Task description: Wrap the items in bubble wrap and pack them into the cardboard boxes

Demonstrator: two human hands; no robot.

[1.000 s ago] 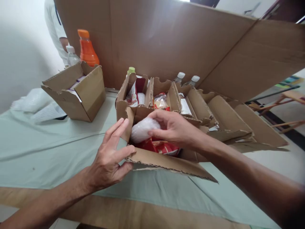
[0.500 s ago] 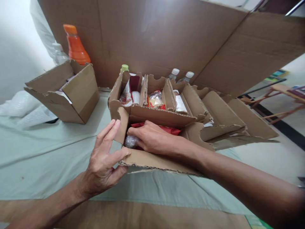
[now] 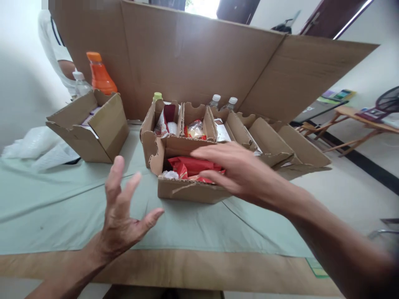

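Note:
My left hand (image 3: 123, 207) hangs over the cloth with fingers spread and nothing in it, left of the front cardboard box (image 3: 183, 192). Above that box's right part is my right hand (image 3: 230, 168), fingers stretched out and thumb apart, holding nothing. Inside the box lie a shiny red packet (image 3: 195, 165) and, in the left corner, a bundle of clear bubble wrap (image 3: 171, 175). My right hand partly covers the red packet. Behind stands a row of narrow cardboard compartments, one with a red and yellow packet (image 3: 195, 130), another with a white packet (image 3: 222, 131).
To the left stands another cardboard box (image 3: 107, 133), with an orange bottle (image 3: 102, 77) and a clear bottle (image 3: 81, 86) behind it. Bubble wrap (image 3: 34, 143) lies at far left. A tall cardboard panel (image 3: 187, 62) rises at the back. A person's arm (image 3: 67, 68) shows at upper left.
My right hand has come up out of the front box and let go of the contents. My left hand has left the box's edge and moved down-left. The view has tilted up.

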